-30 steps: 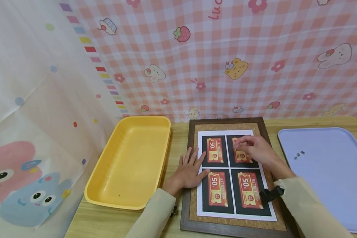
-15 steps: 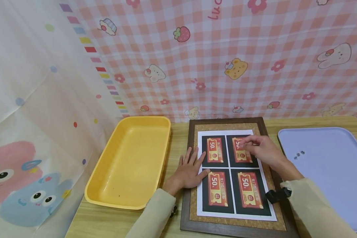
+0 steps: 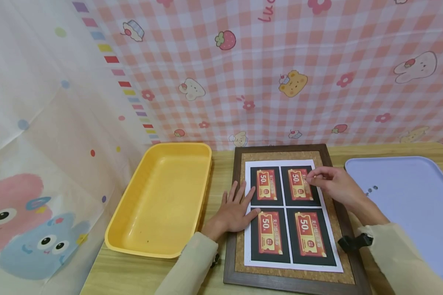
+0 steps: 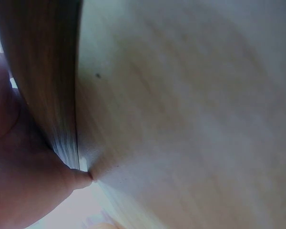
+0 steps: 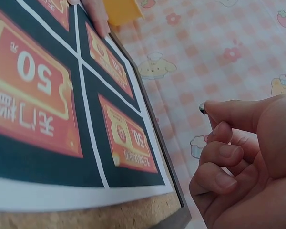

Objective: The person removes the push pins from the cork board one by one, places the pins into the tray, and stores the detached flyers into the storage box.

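Note:
My left hand (image 3: 233,213) lies spread on the left edge of a paper sheet (image 3: 285,207), fingers straight. The sheet, printed with several red-and-yellow coupons, lies on a cork board (image 3: 295,156) with a dark wooden frame (image 3: 280,148). Between thumb and index finger my right hand (image 3: 339,186) pinches a small shiny silver thumbtack (image 5: 202,109); most of it is hidden. This hand is above the sheet's upper right coupon (image 3: 299,184), near its right edge. In the left wrist view, part of the left hand (image 4: 24,176) is beside the frame (image 4: 43,62).
A yellow plastic tray (image 3: 206,184) stands left of the board on the wooden table (image 3: 221,164). On the right is a lilac tray (image 3: 402,176) holding several small silver pieces (image 3: 371,190). A patterned pink checked cloth (image 3: 258,65) hangs behind.
My right hand has shifted to the right across the upper right coupon, towards the sheet's edge, uncovering more of the print. The left hand has stayed in place.

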Demonstrator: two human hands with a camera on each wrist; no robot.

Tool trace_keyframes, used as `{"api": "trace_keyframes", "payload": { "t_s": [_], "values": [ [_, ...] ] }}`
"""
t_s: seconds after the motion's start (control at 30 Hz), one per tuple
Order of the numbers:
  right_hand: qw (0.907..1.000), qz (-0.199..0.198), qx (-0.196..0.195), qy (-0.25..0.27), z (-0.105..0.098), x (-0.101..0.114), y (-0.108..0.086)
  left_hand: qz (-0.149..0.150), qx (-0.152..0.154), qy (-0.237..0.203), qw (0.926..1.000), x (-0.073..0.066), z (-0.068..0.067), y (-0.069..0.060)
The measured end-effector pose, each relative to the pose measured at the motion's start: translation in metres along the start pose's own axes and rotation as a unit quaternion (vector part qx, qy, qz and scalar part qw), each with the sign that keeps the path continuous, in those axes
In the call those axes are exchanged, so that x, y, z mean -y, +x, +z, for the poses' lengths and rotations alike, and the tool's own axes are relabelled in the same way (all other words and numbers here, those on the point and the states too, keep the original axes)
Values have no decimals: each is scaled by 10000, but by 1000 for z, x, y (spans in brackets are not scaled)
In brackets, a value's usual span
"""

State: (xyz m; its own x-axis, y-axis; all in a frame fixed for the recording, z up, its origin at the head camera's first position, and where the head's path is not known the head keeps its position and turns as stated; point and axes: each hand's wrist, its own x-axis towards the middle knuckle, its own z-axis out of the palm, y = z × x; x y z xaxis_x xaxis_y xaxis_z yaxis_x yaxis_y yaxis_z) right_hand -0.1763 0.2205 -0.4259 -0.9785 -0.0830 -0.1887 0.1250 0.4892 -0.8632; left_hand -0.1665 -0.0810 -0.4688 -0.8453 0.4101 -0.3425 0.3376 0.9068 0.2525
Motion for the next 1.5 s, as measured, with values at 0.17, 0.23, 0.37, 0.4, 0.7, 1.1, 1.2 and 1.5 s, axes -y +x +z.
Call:
{"api": "trace_keyframes", "payload": {
  "t_s": [0.17,0.23,0.37,0.4,0.7,1.1,1.2,1.5],
  "values": [
    [9999,-99,35,-134,-9,-5,-4,1,-9,38,10000,0,-1,-1],
    [9997,-116,4,-210,-12,-8,-5,4,-22,42,10000,-1,-2,-1],
    [9997,-126,-101,-181,-20,-16,-7,63,-56,-9,10000,-1,-2,-2],
    [9998,-111,-113,-126,-22,-18,-8,82,-65,-31,9999,-1,-2,-3],
    [9994,-261,-214,58,-40,-34,-14,174,-71,-205,9996,0,-2,-3],
    [9980,-190,-297,519,-52,-49,-23,136,-52,-172,9997,2,0,-2],
    [9981,-141,-296,518,-53,-49,-25,175,-139,-149,9996,1,-1,-3],
    [9973,-95,-330,653,-64,-55,-28,207,-127,-160,9996,1,-2,-3]
  ]
}}
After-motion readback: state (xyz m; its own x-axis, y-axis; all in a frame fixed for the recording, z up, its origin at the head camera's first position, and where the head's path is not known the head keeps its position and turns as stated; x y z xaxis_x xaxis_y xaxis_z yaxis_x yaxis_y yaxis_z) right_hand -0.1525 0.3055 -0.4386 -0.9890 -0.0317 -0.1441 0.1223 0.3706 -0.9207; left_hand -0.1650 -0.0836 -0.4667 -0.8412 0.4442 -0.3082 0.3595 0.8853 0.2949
